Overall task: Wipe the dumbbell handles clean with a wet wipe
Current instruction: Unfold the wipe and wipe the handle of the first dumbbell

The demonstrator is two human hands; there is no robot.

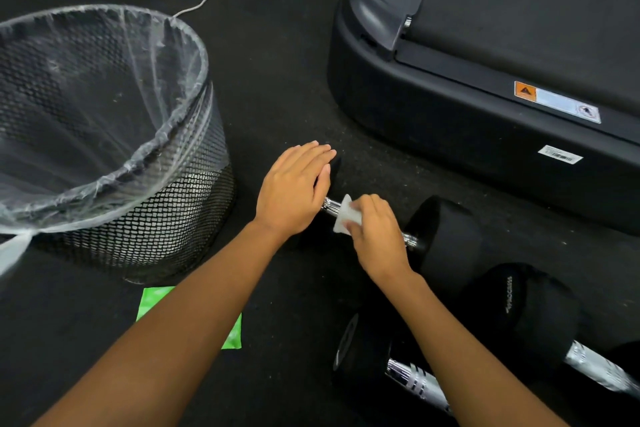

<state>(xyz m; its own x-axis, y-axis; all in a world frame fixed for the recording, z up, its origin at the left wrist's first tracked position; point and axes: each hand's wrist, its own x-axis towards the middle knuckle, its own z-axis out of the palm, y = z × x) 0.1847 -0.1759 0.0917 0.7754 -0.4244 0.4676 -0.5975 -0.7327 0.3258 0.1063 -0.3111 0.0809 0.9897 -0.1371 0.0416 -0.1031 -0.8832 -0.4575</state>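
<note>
Wet wipe (347, 215) inside right grip (375, 236)

Black dumbbell (446, 239) lies on dark floor, chrome handle (408, 238) running left to right, mostly covered. White wet wipe (346, 217) wrapped around handle near its left end. Two more black dumbbells (526, 308) with chrome handles lie just beside it, lower right.
</note>
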